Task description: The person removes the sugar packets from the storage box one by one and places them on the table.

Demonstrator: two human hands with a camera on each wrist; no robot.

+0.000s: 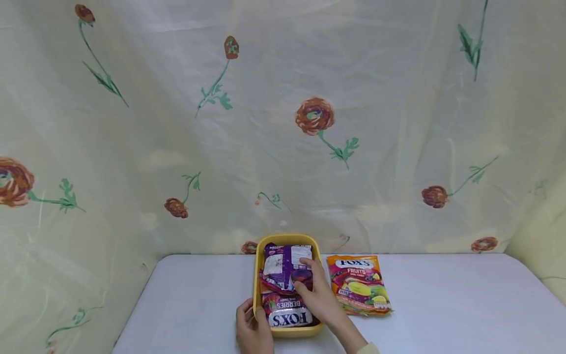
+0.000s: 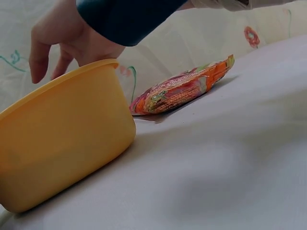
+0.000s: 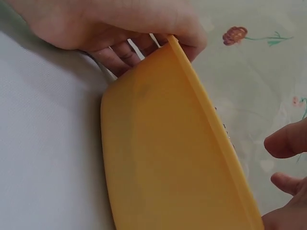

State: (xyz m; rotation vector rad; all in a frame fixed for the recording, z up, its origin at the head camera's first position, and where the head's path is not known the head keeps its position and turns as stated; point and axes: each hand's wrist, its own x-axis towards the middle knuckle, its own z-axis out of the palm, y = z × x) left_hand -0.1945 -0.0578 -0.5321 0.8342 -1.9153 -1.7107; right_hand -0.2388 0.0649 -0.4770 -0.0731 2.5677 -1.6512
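A yellow plastic tub (image 1: 287, 236) stands on the table with candy bags inside. My left hand (image 1: 254, 328) grips its near left corner; in the right wrist view the thumb lies over the rim and the fingers bend against the outer wall (image 3: 158, 143). Inside, a purple bag (image 1: 275, 264) lies towards the far end, back side up. Nearer to me a Fox's Berries bag (image 1: 289, 316) shows its lettering upside down. My right hand (image 1: 320, 297) reaches over the tub's right side, thumb and forefinger spread apart on the purple bag. Its other fingers are hidden in the head view.
Just right of the tub, an orange Fox's Fruits bag (image 1: 359, 282) lies flat on the white table (image 1: 451, 305). A flower-patterned curtain (image 1: 380, 172) hangs behind the table's far edge and along both sides.
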